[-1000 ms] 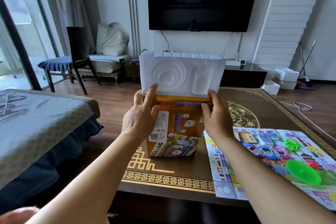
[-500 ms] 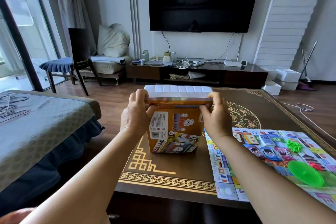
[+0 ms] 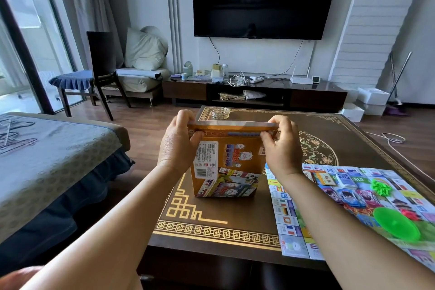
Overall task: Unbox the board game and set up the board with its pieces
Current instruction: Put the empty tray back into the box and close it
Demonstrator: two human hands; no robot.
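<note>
An orange game box (image 3: 227, 165) stands upright on the dark coffee table (image 3: 211, 216). My left hand (image 3: 177, 146) grips its top left corner and my right hand (image 3: 281, 146) grips its top right corner, fingers curled over the upper edge. The white plastic insert is down inside the box and hidden. To the right, the colourful game board (image 3: 289, 214) lies flat on the table. On it are card stacks (image 3: 329, 180), a green pile of small pieces (image 3: 381, 187), a green plastic bowl (image 3: 396, 223) and red pieces (image 3: 410, 215).
A glass ashtray (image 3: 220, 112) sits at the table's far left corner. A bed (image 3: 47, 155) stands close on the left, with a wooden chair (image 3: 101, 73) beyond it. A TV cabinet (image 3: 254, 93) lines the far wall. A white cable (image 3: 390, 141) lies on the floor to the right.
The white plastic insert stood high out of the box, then slid down until it vanished inside. Both hands moved to the box's top edge and now close over it.
</note>
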